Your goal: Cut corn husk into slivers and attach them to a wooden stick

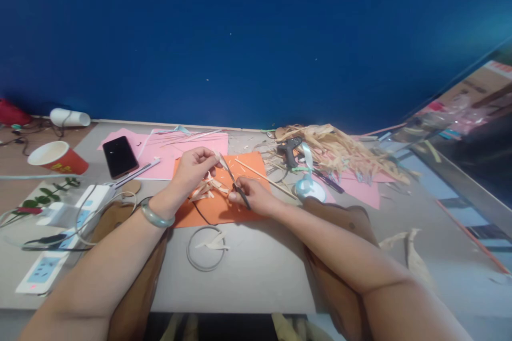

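My left hand [194, 169], with a pale green bangle [157, 217] on its wrist, pinches a small pale piece [217, 154], perhaps dried husk. Wrapped around the dark handles of a pair of scissors [229, 170] is my right hand [256, 196]. The blades point up and left, their tips close to the left fingertips. Both hands are above an orange sheet [244, 214]. Pale cut strips [207, 189] lie in a small pile on that sheet, partly beneath my left hand. Nearer to me, a thin grey ring [189, 257] has more pale scraps [214, 241] on it.
A phone [120, 157] lies on pink paper [160, 169] at left, near a red paper cup [60, 159] and a power strip [42, 272] with cables. At right are a black glue gun [291, 150], a tape dispenser [310, 190] and a heap of dried husks [340, 146].
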The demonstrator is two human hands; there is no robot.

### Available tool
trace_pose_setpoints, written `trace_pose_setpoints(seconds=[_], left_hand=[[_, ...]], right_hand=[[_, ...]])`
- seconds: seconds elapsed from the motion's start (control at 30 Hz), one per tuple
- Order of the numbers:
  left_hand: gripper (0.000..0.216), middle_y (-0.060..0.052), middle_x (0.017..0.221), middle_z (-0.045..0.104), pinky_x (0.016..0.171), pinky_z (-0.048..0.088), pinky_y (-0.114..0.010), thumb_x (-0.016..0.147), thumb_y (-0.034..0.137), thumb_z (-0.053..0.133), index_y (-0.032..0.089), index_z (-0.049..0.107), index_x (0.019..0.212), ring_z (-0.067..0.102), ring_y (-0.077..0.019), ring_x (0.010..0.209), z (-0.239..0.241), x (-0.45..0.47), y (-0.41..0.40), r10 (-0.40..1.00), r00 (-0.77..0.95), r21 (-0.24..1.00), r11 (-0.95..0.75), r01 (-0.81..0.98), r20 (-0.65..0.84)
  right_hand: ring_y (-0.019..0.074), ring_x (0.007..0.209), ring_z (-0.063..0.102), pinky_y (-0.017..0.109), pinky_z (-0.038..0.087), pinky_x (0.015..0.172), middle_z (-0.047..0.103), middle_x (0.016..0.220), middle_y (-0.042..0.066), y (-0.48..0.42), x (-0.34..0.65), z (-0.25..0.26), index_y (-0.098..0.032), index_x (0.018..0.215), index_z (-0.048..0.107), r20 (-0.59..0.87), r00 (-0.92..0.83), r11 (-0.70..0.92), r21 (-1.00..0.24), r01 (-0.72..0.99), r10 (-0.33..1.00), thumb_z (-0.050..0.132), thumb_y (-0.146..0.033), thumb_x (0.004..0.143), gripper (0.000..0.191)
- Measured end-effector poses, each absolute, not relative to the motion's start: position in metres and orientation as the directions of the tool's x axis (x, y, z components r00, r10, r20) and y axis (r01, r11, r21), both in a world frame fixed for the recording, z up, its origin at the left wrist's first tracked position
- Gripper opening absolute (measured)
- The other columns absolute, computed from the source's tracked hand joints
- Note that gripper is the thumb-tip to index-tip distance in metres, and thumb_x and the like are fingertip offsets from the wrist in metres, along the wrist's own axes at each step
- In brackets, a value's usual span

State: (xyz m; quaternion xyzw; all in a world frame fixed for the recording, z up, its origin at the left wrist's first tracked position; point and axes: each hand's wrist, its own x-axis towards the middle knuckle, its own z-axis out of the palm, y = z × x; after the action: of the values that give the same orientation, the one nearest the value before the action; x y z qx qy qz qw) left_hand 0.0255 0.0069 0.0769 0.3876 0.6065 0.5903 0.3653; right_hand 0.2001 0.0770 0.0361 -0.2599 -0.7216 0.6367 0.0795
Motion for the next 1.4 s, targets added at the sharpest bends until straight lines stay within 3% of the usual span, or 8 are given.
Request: trace_pose_setpoints(seconds=[0.63, 1.03, 1.23, 1.4], left_hand=[[0.02, -0.004, 0.064, 0.066, 0.043, 0.035, -0.019, 0.069, 0.03, 0.065, 0.013, 0.056, 0.069, 0.051, -0.0073, 0.044, 0.076, 0.0251, 0.0078, 0.898, -0.44, 0.999, -0.017, 0.034, 0.03], [0.018, -0.002, 0.06, 0.064, 0.042, 0.035, -0.019, 0.067, 0.029, 0.065, 0.013, 0.055, 0.067, 0.05, -0.0068, 0.044, 0.0776, 0.0259, 0.0067, 0.895, -0.446, 1.0, -0.003, 0.001, 0.003], [0.016, 0.0, 0.053, 0.06, 0.042, 0.035, -0.018, 0.066, 0.026, 0.064, 0.014, 0.054, 0.065, 0.049, -0.0066, 0.042, 0.0809, 0.0278, 0.0062, 0.896, -0.444, 1.0, 0.03, -0.002, -0.028], [0.016, -0.001, 0.061, 0.066, 0.04, 0.035, -0.017, 0.064, 0.022, 0.061, 0.017, 0.047, 0.067, 0.051, -0.0072, 0.041, 0.0783, 0.03, 0.0078, 0.918, -0.389, 0.996, 0.063, -0.06, -0.082]], right_hand=[[0.0081, 0.044, 0.042, 0.021, 0.027, 0.044, 0.052, 0.047, -0.005, 0.0781, 0.1994, 0.0286, -0.02, 0.064, 0.039, -0.183, -0.85, 0.05, -0.97, 0.238, 0.495, 0.066, -0.054, 0.069, 0.044], [0.0087, 0.044, 0.044, 0.022, 0.031, 0.048, 0.055, 0.046, -0.004, 0.0773, 0.2015, 0.0319, -0.019, 0.064, 0.043, -0.179, -0.852, 0.143, -0.949, 0.282, 0.492, 0.062, -0.048, 0.076, 0.037], [0.0094, 0.046, 0.047, 0.022, 0.033, 0.048, 0.055, 0.047, -0.005, 0.0755, 0.1995, 0.0342, -0.019, 0.066, 0.041, -0.169, -0.815, 0.068, -0.967, 0.247, 0.554, 0.064, -0.05, 0.072, 0.039], [0.0094, 0.048, 0.049, 0.022, 0.036, 0.047, 0.052, 0.053, -0.006, 0.0769, 0.1986, 0.0375, -0.02, 0.071, 0.04, -0.145, -0.801, -0.021, -0.986, 0.164, 0.581, 0.069, -0.05, 0.066, 0.042]])
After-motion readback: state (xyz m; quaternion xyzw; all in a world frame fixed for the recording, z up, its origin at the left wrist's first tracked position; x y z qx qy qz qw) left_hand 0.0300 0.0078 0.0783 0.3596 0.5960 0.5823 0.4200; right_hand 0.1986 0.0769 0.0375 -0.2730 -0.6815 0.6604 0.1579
